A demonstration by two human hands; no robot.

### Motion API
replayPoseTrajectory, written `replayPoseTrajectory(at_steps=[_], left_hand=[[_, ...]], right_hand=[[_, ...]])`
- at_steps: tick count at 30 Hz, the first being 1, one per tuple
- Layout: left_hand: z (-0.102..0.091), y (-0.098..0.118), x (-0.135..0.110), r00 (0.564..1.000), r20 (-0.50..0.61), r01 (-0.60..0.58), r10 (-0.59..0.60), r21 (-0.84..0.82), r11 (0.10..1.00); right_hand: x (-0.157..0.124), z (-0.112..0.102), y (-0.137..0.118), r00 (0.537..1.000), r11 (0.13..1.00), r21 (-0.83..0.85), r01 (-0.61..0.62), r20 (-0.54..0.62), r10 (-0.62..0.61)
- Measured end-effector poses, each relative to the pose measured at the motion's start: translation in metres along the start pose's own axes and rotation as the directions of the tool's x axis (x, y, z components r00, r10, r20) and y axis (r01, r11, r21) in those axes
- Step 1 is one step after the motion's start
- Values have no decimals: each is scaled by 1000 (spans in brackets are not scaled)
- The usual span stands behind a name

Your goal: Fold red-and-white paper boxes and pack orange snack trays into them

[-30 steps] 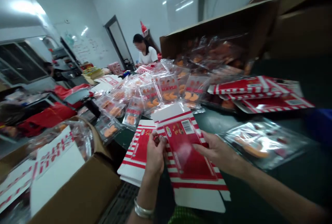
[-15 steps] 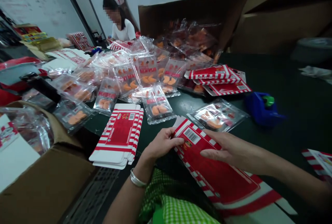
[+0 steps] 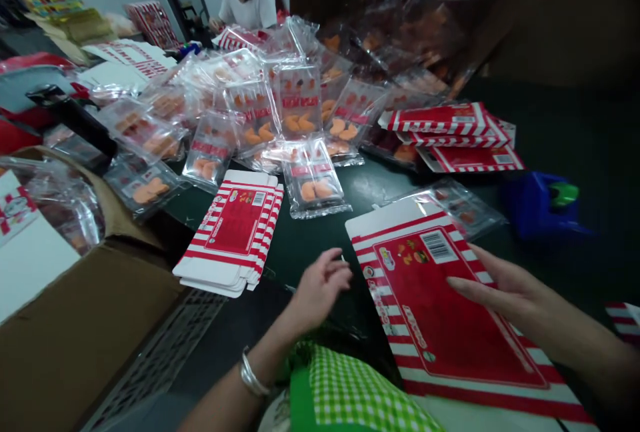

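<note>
My right hand (image 3: 505,289) grips the right edge of a red-and-white striped carton (image 3: 440,325), thumb on its printed face. The carton slants toward me, with its barcode and white end flap at the far end. My left hand (image 3: 320,289) is off the carton, just to its left, fingers loosely bent and apart with nothing in them. A small stack of flat striped cartons (image 3: 235,222) lies beyond my left hand. Between stack and carton sits a clear packet (image 3: 315,179) with orange pieces in it. Another clear packet (image 3: 453,202) is partly hidden behind the carton.
A heap of clear packets (image 3: 250,109) fills the table's middle. Striped cartons (image 3: 457,135) lie at its right, near a blue tape dispenser (image 3: 530,209). An open cardboard box (image 3: 120,305) stands at left. A co-worker in a white shirt (image 3: 250,5) sits at the back.
My left hand has let go of the carton and drawn back from it. The right hand still holds the carton, which now shows its far end flap. The view has tilted down.
</note>
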State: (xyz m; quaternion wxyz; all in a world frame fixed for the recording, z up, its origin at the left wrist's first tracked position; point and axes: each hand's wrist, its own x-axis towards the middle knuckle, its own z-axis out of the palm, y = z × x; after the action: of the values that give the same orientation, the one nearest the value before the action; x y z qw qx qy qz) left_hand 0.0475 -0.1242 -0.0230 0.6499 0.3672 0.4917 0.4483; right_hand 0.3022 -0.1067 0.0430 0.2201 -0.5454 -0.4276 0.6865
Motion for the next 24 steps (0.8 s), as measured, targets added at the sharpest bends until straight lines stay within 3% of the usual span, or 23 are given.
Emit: replayPoseTrajectory(at_steps=[2, 3, 5, 7, 10, 12, 14, 16, 18, 20, 22, 24], left_hand=[[23, -6, -5, 983, 171, 92, -72, -110, 990], [34, -7, -4, 979, 193, 96, -67, -144, 985], [52, -4, 3, 994, 113, 24, -6, -163, 986], [60, 1, 11, 997, 23, -65, 69, -136, 989], [55, 6, 19, 994, 64, -72, 83, -163, 984], [45, 6, 18, 987, 131, -64, 89, -183, 981], [35, 7, 16, 975, 193, -99, 112, -76, 992], [26, 11, 12, 969, 170, -212, 181, 183, 960], [21, 20, 8, 930, 78, -351, 358, 469, 810], [21, 30, 8, 848, 74, -445, 524, 636, 631], [23, 37, 10, 845, 178, -486, 505, 651, 584], [26, 38, 16, 900, 268, -436, 345, 605, 667]], right_hand=[[-1, 5, -1, 992, 992, -81, 91, -78, -98], [-1, 10, -2, 975, 976, -159, 148, -144, -171], [-1, 21, -5, 908, 917, -325, 230, -267, -323], [-3, 30, -7, 872, 889, -370, 272, -296, -390], [-8, 30, -5, 951, 962, -109, 250, -158, -265], [-10, 25, 1, 978, 972, 115, 206, -55, -201], [-9, 22, 9, 976, 949, 231, 216, -31, -215], [-7, 20, 15, 967, 939, 230, 254, -45, -250], [-6, 18, 15, 960, 948, 154, 279, -22, -279], [-8, 16, 11, 944, 945, 19, 327, 29, -327], [-14, 13, 3, 922, 905, -176, 386, 52, -383], [-21, 10, -4, 904, 838, -365, 406, 28, -426]])
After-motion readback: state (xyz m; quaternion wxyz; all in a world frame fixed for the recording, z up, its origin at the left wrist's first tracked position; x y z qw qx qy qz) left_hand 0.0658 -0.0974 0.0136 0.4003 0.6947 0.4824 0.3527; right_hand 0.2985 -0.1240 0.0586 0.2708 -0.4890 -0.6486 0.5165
